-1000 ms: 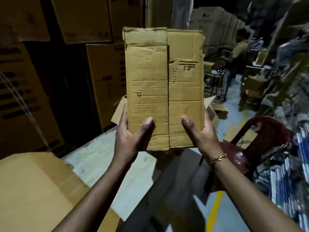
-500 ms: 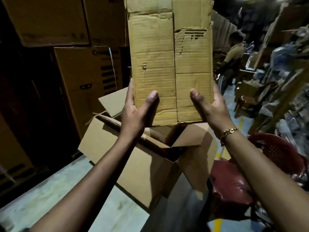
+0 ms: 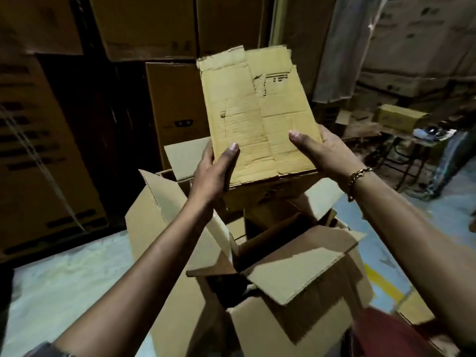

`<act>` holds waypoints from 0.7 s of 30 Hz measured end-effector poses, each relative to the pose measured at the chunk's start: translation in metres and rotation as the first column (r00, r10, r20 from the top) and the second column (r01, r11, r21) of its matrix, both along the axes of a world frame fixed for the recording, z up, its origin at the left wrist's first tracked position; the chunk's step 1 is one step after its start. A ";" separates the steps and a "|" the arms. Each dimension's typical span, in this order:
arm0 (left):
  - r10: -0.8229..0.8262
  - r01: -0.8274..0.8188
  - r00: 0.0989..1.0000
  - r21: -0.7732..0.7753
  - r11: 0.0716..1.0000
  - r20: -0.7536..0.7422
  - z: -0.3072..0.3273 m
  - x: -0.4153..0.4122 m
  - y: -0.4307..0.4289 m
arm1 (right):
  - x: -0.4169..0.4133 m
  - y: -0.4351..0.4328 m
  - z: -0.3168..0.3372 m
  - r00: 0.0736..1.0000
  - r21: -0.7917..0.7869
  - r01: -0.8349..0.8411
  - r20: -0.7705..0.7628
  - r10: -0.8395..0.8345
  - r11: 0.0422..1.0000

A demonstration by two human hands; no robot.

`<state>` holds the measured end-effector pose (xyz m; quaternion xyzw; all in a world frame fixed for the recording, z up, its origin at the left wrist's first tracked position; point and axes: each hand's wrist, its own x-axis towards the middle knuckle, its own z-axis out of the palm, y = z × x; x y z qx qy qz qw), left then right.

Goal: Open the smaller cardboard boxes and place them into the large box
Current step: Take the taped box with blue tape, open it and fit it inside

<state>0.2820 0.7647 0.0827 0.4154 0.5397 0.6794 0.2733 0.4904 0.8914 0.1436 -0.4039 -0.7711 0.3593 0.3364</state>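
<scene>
Two bare forearms reach up from the lower edge; nearest us, at lower right, we note a dark red object [image 3: 381, 338] just beside the large box [image 3: 164, 228]. That box stands on the pale floor [image 3: 64, 274], top flaps folded outward, mouth open and dark. Above the mouth we log the smaller cardboard box [image 3: 257, 119], tilted, its worn, creased face toward us; whether it touches the large box's far flaps we cannot tell. Left hand [image 3: 213, 171] grips its left edge, thumb laid on the face; right hand [image 3: 324, 153] grips the right edge likewise, gold bracelet [image 3: 356, 176] at the wrist. Farther back, stacked brown cartons [image 3: 175, 104] line the wall
</scene>
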 end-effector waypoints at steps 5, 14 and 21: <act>0.107 -0.104 0.993 -0.057 0.993 0.057 -0.010 0.026 0.013 | 0.000 0.047 -0.007 0.984 -0.053 -0.159 0.076 0.162 0.986; 0.235 -0.224 0.972 -0.251 0.942 0.016 -0.034 0.037 0.004 | -0.012 0.082 -0.042 0.929 -0.164 -0.301 0.170 0.327 0.939; 0.219 -0.215 0.975 -0.387 0.897 -0.034 -0.052 0.036 0.008 | -0.016 0.105 -0.077 0.891 -0.321 -0.309 0.233 0.391 0.895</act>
